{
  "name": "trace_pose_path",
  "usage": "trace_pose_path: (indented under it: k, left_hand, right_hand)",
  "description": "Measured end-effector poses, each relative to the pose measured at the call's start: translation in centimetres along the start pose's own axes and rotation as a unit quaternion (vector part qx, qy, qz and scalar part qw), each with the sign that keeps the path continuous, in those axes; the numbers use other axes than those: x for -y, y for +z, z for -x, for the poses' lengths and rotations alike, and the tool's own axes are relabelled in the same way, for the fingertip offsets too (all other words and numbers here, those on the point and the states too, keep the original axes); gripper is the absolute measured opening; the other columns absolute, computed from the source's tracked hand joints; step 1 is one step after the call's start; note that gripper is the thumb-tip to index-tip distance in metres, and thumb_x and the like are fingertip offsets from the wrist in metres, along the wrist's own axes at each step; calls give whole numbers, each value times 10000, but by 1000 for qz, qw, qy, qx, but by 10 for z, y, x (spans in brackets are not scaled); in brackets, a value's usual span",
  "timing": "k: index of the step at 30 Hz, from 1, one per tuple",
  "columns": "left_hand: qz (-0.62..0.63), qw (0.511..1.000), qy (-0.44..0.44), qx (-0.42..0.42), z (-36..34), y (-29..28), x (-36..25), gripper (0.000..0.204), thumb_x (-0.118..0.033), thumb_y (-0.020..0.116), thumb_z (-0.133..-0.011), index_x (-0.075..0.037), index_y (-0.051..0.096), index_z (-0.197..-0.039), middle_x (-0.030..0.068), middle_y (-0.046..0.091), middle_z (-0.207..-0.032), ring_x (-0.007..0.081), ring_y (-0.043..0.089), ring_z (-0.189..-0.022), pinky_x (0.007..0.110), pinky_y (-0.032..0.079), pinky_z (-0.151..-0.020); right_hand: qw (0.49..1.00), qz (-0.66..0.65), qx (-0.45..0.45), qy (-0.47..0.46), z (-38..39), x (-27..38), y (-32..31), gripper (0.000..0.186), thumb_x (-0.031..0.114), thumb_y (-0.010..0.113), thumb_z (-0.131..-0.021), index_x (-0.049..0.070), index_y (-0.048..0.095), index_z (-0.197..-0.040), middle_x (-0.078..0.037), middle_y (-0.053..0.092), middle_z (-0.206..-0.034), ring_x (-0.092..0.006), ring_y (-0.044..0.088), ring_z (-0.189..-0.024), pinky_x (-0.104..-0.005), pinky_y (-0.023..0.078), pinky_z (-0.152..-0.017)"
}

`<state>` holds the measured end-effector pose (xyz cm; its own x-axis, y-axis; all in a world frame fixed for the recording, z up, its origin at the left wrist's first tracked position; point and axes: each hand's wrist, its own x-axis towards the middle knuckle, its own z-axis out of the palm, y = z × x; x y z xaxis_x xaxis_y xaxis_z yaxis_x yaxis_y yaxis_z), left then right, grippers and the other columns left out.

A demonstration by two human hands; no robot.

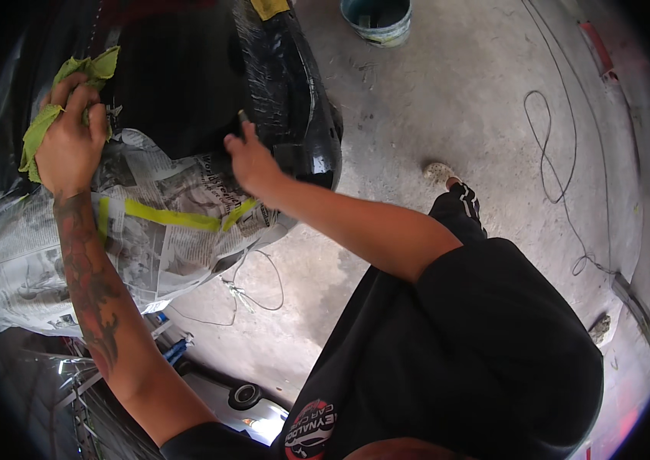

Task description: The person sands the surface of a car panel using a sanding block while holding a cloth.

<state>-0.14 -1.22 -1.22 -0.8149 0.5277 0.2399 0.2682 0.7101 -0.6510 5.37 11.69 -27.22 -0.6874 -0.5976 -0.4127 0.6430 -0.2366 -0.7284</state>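
My left hand (72, 149) is closed on a yellow-green cloth (36, 146), which bunches out on both sides of the fingers. It rests over the glossy black vehicle panel (175, 84), beside its papered edge. Farther right, my right hand (254, 162) is at the panel's lower right part, fingers curled. A small dark tip (243, 116) juts out past these fingers; what it belongs to cannot be made out. Newspaper sheets (29, 257) cover the vehicle below the panel, held with strips of yellow-green tape (171, 218).
A blue-green bucket (377, 34) stands on the concrete floor (417, 100) at the far side. A thin cable (551, 153) loops along the right. Nearer lies a thin looped cord (283, 280) below the newspaper. Metal framing (83, 399) is at lower left.
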Motion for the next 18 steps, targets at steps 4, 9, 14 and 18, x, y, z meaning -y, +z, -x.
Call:
trace_pose_path:
  k: [4, 9, 14, 18]
  left_hand:
    - [23, 999, -15, 18, -5, -1, -5, 83, -107, 641, -858, -104, 679, -931, 12, 673, -1183, 301, 643, -1081, 406, 530, -878]
    - [17, 999, 17, -30, -7, -1, -4, 72, -119, 646, -827, -112, 664, -897, -24, 682, -1121, 286, 660, -986, 402, 551, -791]
    - [13, 1000, -1, -18, -3, 3, -8, 64, -126, 649, -824, -119, 663, -886, -30, 683, -1101, 282, 659, -967, 402, 551, -782]
    - [21, 999, 10, -41, -5, 1, -5, 69, -130, 653, -822, -117, 669, -888, -31, 683, -1103, 280, 659, -969, 399, 551, -784]
  right_hand:
    - [976, 138, -73, -151, -6, -22, 10, 727, 452, 361, -1032, -19, 195, -1562, -273, 201, -1623, -392, 185, -1519, -579, 170, -1198]
    - [983, 113, -38, -137, 8, -8, 9, 728, 423, 370, -1036, -21, 162, -1575, -258, 97, -1651, -362, 102, -1543, -575, 158, -1204]
    - [895, 280, 26, -346, 48, 4, 33, 728, 407, 379, -1047, 17, 104, -1597, -231, 95, -1663, -342, 145, -1542, -537, 130, -1217]
    - [912, 298, 28, -282, 33, -9, -3, 700, 364, 375, -1042, -20, 141, -1578, -233, 100, -1659, -339, 118, -1547, -559, 144, -1214]
